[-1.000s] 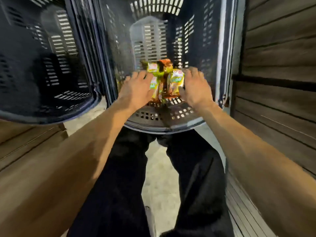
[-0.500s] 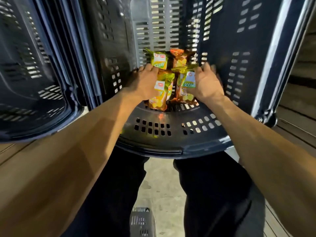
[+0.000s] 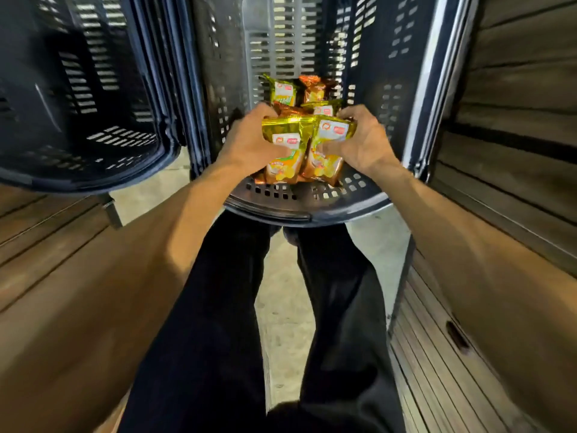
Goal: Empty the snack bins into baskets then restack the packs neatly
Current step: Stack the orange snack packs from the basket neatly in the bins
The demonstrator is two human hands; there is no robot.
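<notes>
Concrete floor (image 3: 287, 307) below the dark basket (image 3: 306, 210); wood slat panels (image 3: 515, 89) to its right, second basket (image 3: 78, 179) just to its left. Inside the basket, left hand (image 3: 249, 145) and right hand (image 3: 362, 142) have fingers curled round two yellow snack packs (image 3: 290, 151), pressed side by side. More packs (image 3: 296, 95) sit behind, toward its back wall. Trouser legs (image 3: 218, 307) below its rim.
</notes>
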